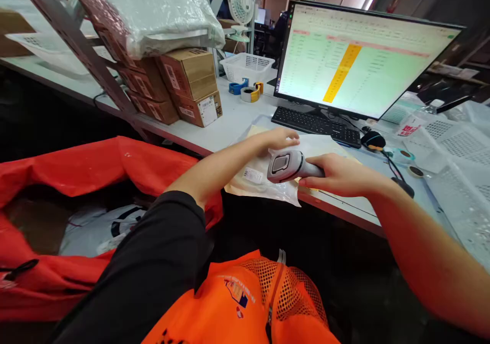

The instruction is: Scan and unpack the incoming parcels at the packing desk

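My right hand is wrapped round the handle of a grey barcode scanner, its head turned left. Below the scanner, a clear plastic mailer bag with a white barcode label lies on the desk, its near edge hanging over the front. My left hand rests at the bag's far side, fingers loosely bent and partly apart; its thumb is hidden. White and yellowish sheets or packets lie under and beyond both hands.
A monitor, keyboard and mouse stand behind and right. Cardboard boxes are stacked left, near tape rolls and a white basket. White baskets crowd the right. A red bag gapes open at lower left.
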The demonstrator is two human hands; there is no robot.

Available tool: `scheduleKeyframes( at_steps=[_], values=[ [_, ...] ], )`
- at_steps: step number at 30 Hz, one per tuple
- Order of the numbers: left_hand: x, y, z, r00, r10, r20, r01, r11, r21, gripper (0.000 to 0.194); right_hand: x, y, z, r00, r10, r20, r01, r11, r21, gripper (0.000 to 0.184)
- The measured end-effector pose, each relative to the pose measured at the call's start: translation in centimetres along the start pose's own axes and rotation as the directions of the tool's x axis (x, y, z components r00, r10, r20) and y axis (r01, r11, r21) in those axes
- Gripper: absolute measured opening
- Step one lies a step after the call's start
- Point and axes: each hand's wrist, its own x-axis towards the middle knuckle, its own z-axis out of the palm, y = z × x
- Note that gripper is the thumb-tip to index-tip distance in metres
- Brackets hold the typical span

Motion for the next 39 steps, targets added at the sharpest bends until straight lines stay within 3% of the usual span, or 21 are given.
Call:
scheduleKeyframes(
  at_steps=[4, 8, 12, 15, 17, 18, 20, 22, 25, 28, 31, 34, 36, 39],
  values=[
    [-2.5, -4.1, -4.9, 0.959, -0.155, -0.237, 0.152, 0.988, -0.034, 0.046, 2.0, -0.7, 0.5, 0.994, -0.078, 0.074, 0.083, 0.994, -0.07, 0.033],
    [-5.7, -6.7, -7.2, 0.907, -0.221, -0.358, 0.206, 0.975, -0.081, 0.042, 3.2, -1.1, 0.9, 0.992, -0.103, 0.074, 0.109, 0.991, -0.074, 0.032],
    [-7.9, -4.2, -5.9, 0.923, -0.193, -0.332, 0.177, 0.981, -0.078, 0.043, 2.2, 1.2, 0.5, 0.999, -0.029, -0.014, 0.028, 0.998, -0.056, 0.037],
    [-8.2, -1.0, -2.4, 0.96, 0.041, -0.278, -0.046, 0.999, -0.012, 0.056, 0.1, 6.3, -0.3, 0.978, 0.086, -0.191, -0.1, 0.993, -0.067, 0.037],
    [-7.7, 0.8, 0.5, 0.966, 0.185, -0.178, -0.167, 0.98, 0.109, 0.068, -1.4, 11.1, -0.7, 0.914, 0.218, -0.343, -0.254, 0.965, -0.062, 0.04],
    [-7.3, 1.5, 1.9, 0.973, 0.206, -0.103, -0.188, 0.969, 0.164, 0.076, -2.1, 13.6, -0.8, 0.86, 0.291, -0.42, -0.346, 0.936, -0.06, 0.042],
    [-6.3, 2.4, 3.9, 0.988, 0.15, 0.032, -0.154, 0.959, 0.238, 0.095, -3.2, 18.5, -0.6, 0.716, 0.45, -0.534, -0.557, 0.829, -0.048, 0.045],
    [-5.5, 2.7, 5.1, 0.991, 0.062, 0.12, -0.092, 0.959, 0.268, 0.112, -3.9, 22.4, 0.0, 0.576, 0.585, -0.572, -0.724, 0.69, -0.023, 0.049],
    [-5.3, 2.2, 5.5, 0.983, 0.034, 0.178, -0.084, 0.955, 0.286, 0.125, -4.4, 25.8, 1.1, 0.443, 0.696, -0.565, -0.84, 0.542, 0.01, 0.052],
    [-6.3, 1.5, 5.8, 0.986, 0.072, 0.153, -0.113, 0.953, 0.282, 0.109, -4.2, 26.4, 1.7, 0.373, 0.735, -0.565, -0.883, 0.468, 0.025, 0.054],
    [-7.1, 1.0, 6.8, 0.993, 0.106, 0.059, -0.118, 0.956, 0.269, 0.09, -2.7, 25.7, 1.0, 0.371, 0.722, -0.584, -0.887, 0.463, 0.008, 0.05],
    [-7.4, 0.8, 8.0, 0.994, 0.111, -0.022, -0.102, 0.96, 0.26, 0.082, 0.6, 24.8, -0.5, 0.415, 0.65, -0.636, -0.852, 0.523, -0.022, 0.05],
    [-7.4, 0.7, 8.7, 0.992, 0.114, -0.058, -0.095, 0.962, 0.255, 0.076, 3.8, 24.5, -1.5, 0.479, 0.596, -0.645, -0.804, 0.592, -0.05, 0.051],
    [-7.4, 0.6, 9.2, 0.986, 0.131, -0.099, -0.102, 0.963, 0.25, 0.072, 9.0, 24.5, -2.5, 0.616, 0.535, -0.578, -0.702, 0.706, -0.095, 0.05]
  ],
)
